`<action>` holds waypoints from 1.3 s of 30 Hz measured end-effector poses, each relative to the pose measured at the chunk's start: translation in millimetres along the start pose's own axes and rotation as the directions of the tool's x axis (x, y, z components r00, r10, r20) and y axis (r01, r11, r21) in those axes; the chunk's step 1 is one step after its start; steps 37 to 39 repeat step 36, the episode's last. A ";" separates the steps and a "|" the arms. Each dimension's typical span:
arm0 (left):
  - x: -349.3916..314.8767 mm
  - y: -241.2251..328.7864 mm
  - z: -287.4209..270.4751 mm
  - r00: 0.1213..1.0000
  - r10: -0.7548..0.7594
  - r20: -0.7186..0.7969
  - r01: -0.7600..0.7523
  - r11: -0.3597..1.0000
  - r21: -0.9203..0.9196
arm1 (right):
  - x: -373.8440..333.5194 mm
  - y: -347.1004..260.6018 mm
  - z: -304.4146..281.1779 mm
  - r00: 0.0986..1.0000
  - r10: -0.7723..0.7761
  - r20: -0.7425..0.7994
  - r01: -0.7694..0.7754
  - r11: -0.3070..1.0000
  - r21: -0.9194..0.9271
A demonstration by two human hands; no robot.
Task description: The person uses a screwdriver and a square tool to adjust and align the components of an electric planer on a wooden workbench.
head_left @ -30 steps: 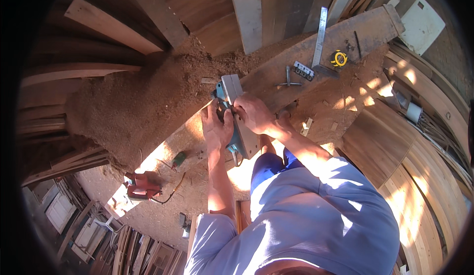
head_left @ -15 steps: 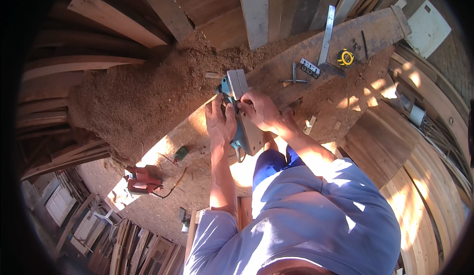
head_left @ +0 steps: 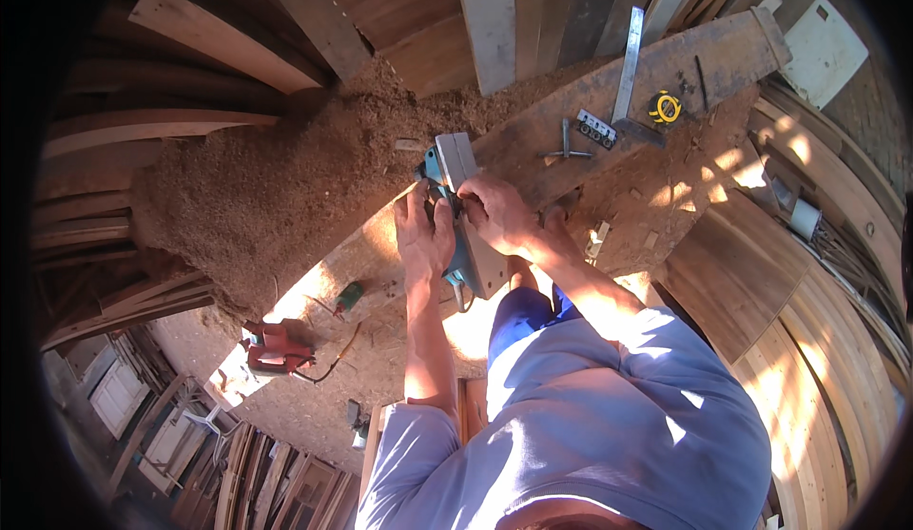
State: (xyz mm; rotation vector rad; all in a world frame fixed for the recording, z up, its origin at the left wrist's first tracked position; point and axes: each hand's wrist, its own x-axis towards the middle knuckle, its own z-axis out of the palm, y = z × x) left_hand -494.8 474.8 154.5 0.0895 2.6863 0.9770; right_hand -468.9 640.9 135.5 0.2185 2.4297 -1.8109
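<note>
A teal electric hand planer (head_left: 457, 157) is tipped on its side at the near end of a wooden bench plank (head_left: 533, 161), its flat grey sole facing right. My left hand (head_left: 425, 237) grips the body from the left, the fingers bent over its edge. On the sole side, my right hand (head_left: 500, 214) is closed, fingertips pinched at the planer's middle; whatever small part they hold is hidden. Farther along the plank are a T-handled wrench (head_left: 568, 153), a small metal block with round holes (head_left: 596, 129), a try square (head_left: 629, 72) and a yellow-and-black tape measure (head_left: 665, 107).
A thin dark stick (head_left: 702, 83) lies near the plank's far end. Sawdust (head_left: 257, 197) is heaped at left. A red power tool (head_left: 280, 348) with a cord and a green-handled tool (head_left: 349, 295) lie at lower left. Boards (head_left: 761, 273) are stacked at right.
My right hand has shifted very slightly at the planer's middle. The left hand and the planer have hardly moved.
</note>
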 end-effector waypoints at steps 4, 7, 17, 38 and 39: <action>-0.7 -1.1 0.1 1.000 -0.031 0.006 0.031 0.999 0.012 | 2.7 -5.5 -4.3 0.973 0.214 0.082 -0.220 0.974 0.063; -1.3 1.9 0.4 0.999 -0.032 0.007 0.032 0.999 -0.016 | 1.7 -0.9 -2.4 0.998 0.055 0.043 -0.052 0.997 -0.062; 0.2 0.3 -0.2 1.000 0.016 -0.007 -0.016 1.000 -0.009 | 0.5 -1.6 1.0 1.000 0.009 0.008 -0.008 0.996 -0.091; 0.7 12.7 -5.6 0.997 -0.077 0.019 0.078 0.996 -0.051 | -7.4 0.9 0.6 0.991 -0.121 -0.063 0.112 0.984 -0.136; 0.7 12.7 -5.6 0.997 -0.077 0.019 0.078 0.996 -0.051 | -7.4 0.9 0.6 0.991 -0.121 -0.063 0.112 0.984 -0.136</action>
